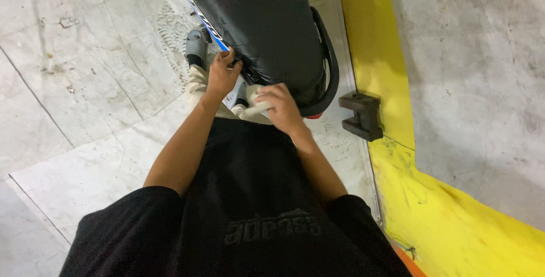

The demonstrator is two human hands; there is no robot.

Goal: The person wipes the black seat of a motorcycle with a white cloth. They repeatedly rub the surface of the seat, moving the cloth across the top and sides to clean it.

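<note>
Large black glossy motorcycle seat/tail body (267, 27) stands on pale concrete floor (85, 84), beside yellow painted kerb strip (374, 44). Left hand (222, 75) fingers pressed on its lower edge, gripping nothing. Right hand (281, 105) closed around crumpled pale cloth (255, 100), against body's underside. Wiping appears midway; upper surface looks shiny already, lower edge left.

One camera on our head, looking straight down

We see from high above our own chest, over our black shirt (250, 209), down to our left hand (221, 75) and right hand (281, 106), which are close below, and the pale floor (85, 84) further down; there is only this one view
</note>
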